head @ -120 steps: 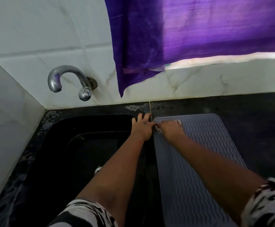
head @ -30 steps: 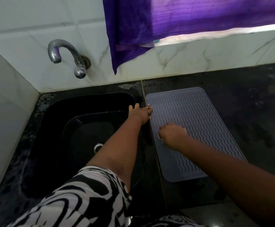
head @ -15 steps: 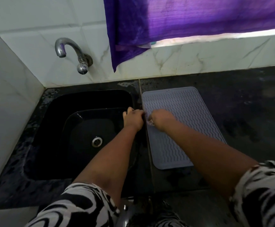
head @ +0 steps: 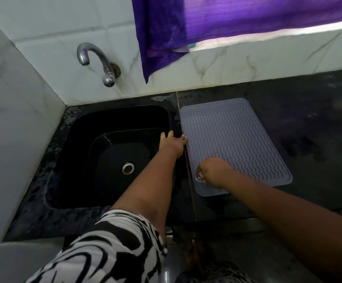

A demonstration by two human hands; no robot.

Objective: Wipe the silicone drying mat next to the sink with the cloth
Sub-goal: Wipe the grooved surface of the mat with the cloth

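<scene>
On the dark counter [head: 308, 123], the grey silicone mat [head: 233, 139] lies just right of the black sink [head: 113, 119]. Our left hand [head: 172, 145] rests flat, fingers spread, at the mat's left edge. Our right hand [head: 212, 171] is fisted around a cloth [head: 199, 177] on the mat's near-left corner.

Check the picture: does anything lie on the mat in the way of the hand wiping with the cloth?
Nothing visible does. The right hand, closed on the cloth, presses on the near left part of the mat; the remaining ribbed surface is bare. The left hand rests at the mat's left edge.
</scene>
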